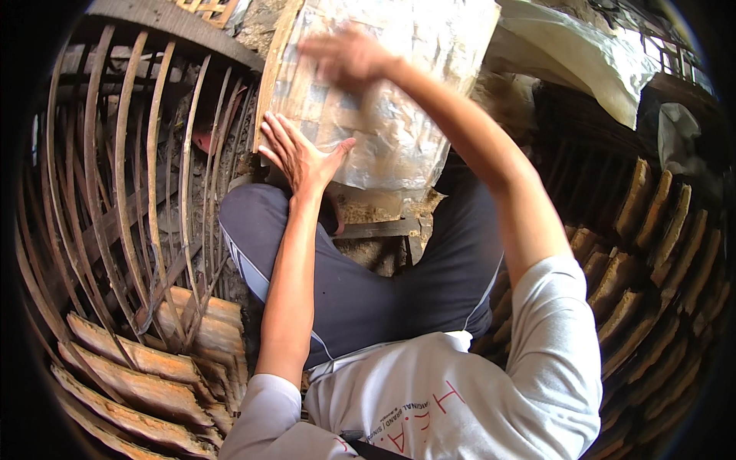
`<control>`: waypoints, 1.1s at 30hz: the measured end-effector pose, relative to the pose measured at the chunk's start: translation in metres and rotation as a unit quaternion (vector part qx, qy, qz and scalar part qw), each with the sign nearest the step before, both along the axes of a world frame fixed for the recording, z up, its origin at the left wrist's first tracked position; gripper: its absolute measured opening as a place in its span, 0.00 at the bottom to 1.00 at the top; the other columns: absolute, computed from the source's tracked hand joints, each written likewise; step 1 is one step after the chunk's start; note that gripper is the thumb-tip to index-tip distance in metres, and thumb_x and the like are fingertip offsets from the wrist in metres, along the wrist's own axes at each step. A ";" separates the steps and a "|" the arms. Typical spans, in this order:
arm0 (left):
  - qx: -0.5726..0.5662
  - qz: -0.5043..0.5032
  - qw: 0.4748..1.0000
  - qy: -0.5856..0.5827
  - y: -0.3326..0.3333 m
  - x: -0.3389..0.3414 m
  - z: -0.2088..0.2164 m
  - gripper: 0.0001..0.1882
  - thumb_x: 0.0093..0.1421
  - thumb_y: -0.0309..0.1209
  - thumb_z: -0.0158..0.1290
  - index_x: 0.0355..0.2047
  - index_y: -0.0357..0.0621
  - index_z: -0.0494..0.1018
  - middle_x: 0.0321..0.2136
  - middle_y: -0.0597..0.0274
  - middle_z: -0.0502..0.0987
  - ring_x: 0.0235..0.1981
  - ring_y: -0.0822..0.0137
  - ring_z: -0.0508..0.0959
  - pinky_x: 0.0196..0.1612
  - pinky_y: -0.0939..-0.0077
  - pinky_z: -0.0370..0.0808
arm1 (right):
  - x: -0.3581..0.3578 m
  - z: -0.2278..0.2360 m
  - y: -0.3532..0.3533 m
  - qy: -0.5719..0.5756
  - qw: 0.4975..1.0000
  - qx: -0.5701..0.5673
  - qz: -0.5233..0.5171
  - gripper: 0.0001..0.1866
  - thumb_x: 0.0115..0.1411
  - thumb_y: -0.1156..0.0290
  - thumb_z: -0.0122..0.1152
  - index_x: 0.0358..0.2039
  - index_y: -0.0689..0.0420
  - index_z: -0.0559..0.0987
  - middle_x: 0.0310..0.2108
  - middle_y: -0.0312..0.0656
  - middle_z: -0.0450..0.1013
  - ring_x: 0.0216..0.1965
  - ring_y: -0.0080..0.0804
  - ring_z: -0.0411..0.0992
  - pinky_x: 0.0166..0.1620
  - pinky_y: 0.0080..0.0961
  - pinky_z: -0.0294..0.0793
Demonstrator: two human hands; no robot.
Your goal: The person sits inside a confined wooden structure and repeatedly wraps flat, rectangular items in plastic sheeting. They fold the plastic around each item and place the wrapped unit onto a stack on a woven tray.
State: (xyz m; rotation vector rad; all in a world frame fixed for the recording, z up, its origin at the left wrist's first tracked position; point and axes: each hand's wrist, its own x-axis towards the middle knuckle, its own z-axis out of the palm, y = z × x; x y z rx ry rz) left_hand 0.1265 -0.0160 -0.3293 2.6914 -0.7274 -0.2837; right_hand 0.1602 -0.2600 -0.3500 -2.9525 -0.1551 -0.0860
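Note:
In front of me lies a flat panel (406,84) wrapped in wrinkled, clear plastic, with a pale wooden strip (277,61) along its left edge. My left hand (303,157) rests on the near left corner of the panel, fingers spread across the strip and thumb out on the plastic; it is open and grips nothing. Over the upper left part of the panel is my right hand (349,57), reaching across from the right. Motion smears its fingers, so I cannot tell whether they hold anything.
Thin curved wooden slats (123,146) form a rack at the left. Stacked brown tiles (138,376) stand at lower left, and more tile rows (659,230) fill the right side. A loose plastic sheet (575,61) hangs at upper right. A low wooden piece (379,228) lies between my legs.

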 end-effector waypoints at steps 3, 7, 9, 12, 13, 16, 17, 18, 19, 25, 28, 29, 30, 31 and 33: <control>-0.009 -0.013 1.000 0.019 -0.003 -0.001 0.009 0.82 0.36 0.75 0.63 0.71 0.26 0.33 0.73 0.34 0.33 0.75 0.44 0.30 0.71 0.37 0.28 | 0.013 0.052 -0.103 0.091 0.915 -0.128 -0.371 0.24 0.69 0.48 0.47 0.54 0.50 0.78 0.64 0.46 0.66 0.65 0.38 0.63 0.66 0.50 0.60; 0.000 0.010 1.000 0.014 0.010 0.000 -0.001 0.85 0.32 0.74 0.65 0.71 0.26 0.32 0.73 0.33 0.32 0.75 0.43 0.29 0.70 0.35 0.28 | -0.043 0.088 -0.060 0.182 0.957 -0.124 -0.187 0.29 0.68 0.40 0.46 0.51 0.50 0.80 0.70 0.44 0.58 0.70 0.41 0.55 0.70 0.53 0.51; 0.002 0.010 1.000 0.021 0.007 0.002 0.004 0.85 0.31 0.72 0.67 0.71 0.27 0.31 0.73 0.32 0.32 0.75 0.42 0.29 0.70 0.34 0.27 | -0.081 0.101 -0.023 0.263 0.960 -0.095 0.017 0.32 0.67 0.36 0.45 0.49 0.50 0.81 0.73 0.43 0.54 0.73 0.43 0.51 0.72 0.55 0.47; 0.019 0.001 0.999 0.043 0.003 0.001 0.014 0.83 0.34 0.68 0.69 0.71 0.26 0.31 0.72 0.32 0.30 0.74 0.42 0.28 0.70 0.35 0.26 | -0.150 0.046 -0.072 0.159 0.973 -0.127 0.107 0.34 0.68 0.32 0.31 0.71 0.29 0.57 0.74 0.29 0.51 0.74 0.34 0.49 0.74 0.48 0.46; 0.019 0.000 0.999 0.040 0.005 0.001 0.013 0.83 0.33 0.68 0.69 0.71 0.26 0.31 0.72 0.32 0.30 0.74 0.42 0.28 0.70 0.36 0.26 | -0.152 0.044 -0.111 0.181 0.974 -0.112 -0.081 0.35 0.69 0.35 0.33 0.70 0.37 0.59 0.70 0.38 0.56 0.71 0.41 0.53 0.71 0.51 0.51; 0.012 -0.008 0.999 0.040 0.001 -0.006 0.005 0.84 0.33 0.68 0.70 0.71 0.26 0.31 0.73 0.33 0.30 0.74 0.43 0.28 0.70 0.36 0.26 | -0.180 0.027 -0.209 -0.071 0.786 -0.103 -0.605 0.36 0.70 0.40 0.40 0.67 0.55 0.65 0.61 0.56 0.67 0.59 0.60 0.68 0.64 0.59 0.63; 0.015 -0.003 0.999 0.029 0.002 0.000 0.004 0.84 0.33 0.68 0.70 0.71 0.26 0.31 0.73 0.33 0.30 0.75 0.43 0.28 0.70 0.36 0.26 | -0.173 0.030 -0.191 -0.074 0.883 -0.179 -0.428 0.36 0.70 0.40 0.41 0.67 0.55 0.65 0.64 0.57 0.63 0.61 0.59 0.67 0.66 0.59 0.60; 0.015 -0.002 0.999 0.030 0.004 0.001 0.003 0.84 0.32 0.68 0.70 0.71 0.26 0.31 0.73 0.33 0.30 0.75 0.43 0.28 0.70 0.36 0.26 | -0.173 0.029 -0.163 0.020 0.930 -0.175 -0.323 0.36 0.70 0.38 0.39 0.67 0.49 0.64 0.68 0.53 0.57 0.64 0.53 0.64 0.67 0.57 0.59; 0.016 0.003 1.000 0.026 0.008 0.001 0.005 0.84 0.32 0.68 0.70 0.71 0.26 0.31 0.73 0.33 0.30 0.75 0.43 0.28 0.70 0.36 0.26 | -0.166 0.047 -0.124 0.112 0.963 -0.144 -0.200 0.35 0.69 0.36 0.37 0.68 0.43 0.64 0.71 0.49 0.52 0.67 0.46 0.61 0.68 0.55 0.58; 0.023 0.000 1.000 0.009 0.002 0.005 0.006 0.85 0.32 0.71 0.68 0.71 0.26 0.31 0.73 0.32 0.31 0.75 0.42 0.29 0.70 0.36 0.27 | -0.155 0.054 -0.143 0.086 0.887 -0.032 -0.453 0.37 0.68 0.33 0.37 0.70 0.39 0.58 0.72 0.44 0.54 0.68 0.38 0.62 0.61 0.44 0.71; 0.030 -0.008 0.999 0.016 0.005 -0.002 0.003 0.85 0.32 0.72 0.67 0.71 0.26 0.31 0.72 0.32 0.31 0.74 0.42 0.29 0.70 0.36 0.27 | -0.152 0.059 -0.133 0.024 0.914 -0.117 -0.387 0.32 0.68 0.35 0.39 0.64 0.40 0.66 0.73 0.42 0.53 0.70 0.38 0.57 0.67 0.49 0.60; 0.033 -0.006 0.999 0.013 0.008 0.001 0.002 0.85 0.32 0.72 0.67 0.71 0.26 0.31 0.72 0.32 0.31 0.74 0.42 0.29 0.70 0.36 0.26 | -0.144 0.071 -0.101 0.083 0.949 -0.075 -0.296 0.31 0.68 0.36 0.39 0.62 0.41 0.69 0.73 0.41 0.52 0.71 0.38 0.55 0.68 0.51 0.57; 0.036 -0.003 0.999 0.010 0.009 0.003 0.004 0.85 0.33 0.72 0.67 0.71 0.26 0.31 0.72 0.32 0.31 0.74 0.42 0.28 0.70 0.36 0.26 | -0.142 0.073 -0.071 0.111 0.973 -0.027 -0.201 0.30 0.68 0.37 0.40 0.60 0.41 0.72 0.73 0.40 0.52 0.72 0.38 0.53 0.70 0.52 0.53; 0.036 -0.008 0.999 0.007 0.007 0.002 0.006 0.85 0.32 0.73 0.67 0.71 0.26 0.31 0.73 0.33 0.30 0.74 0.42 0.27 0.70 0.36 0.26 | -0.145 0.067 -0.053 0.111 0.985 0.018 -0.132 0.29 0.68 0.37 0.41 0.58 0.42 0.75 0.74 0.39 0.51 0.73 0.38 0.51 0.72 0.54 0.50; 0.028 -0.010 1.000 0.003 0.008 0.000 0.000 0.85 0.31 0.72 0.68 0.71 0.27 0.31 0.73 0.33 0.31 0.74 0.42 0.29 0.70 0.36 0.27 | -0.132 0.054 -0.061 0.163 0.972 -0.049 -0.161 0.32 0.70 0.36 0.34 0.68 0.37 0.61 0.74 0.38 0.50 0.73 0.36 0.50 0.72 0.54 0.50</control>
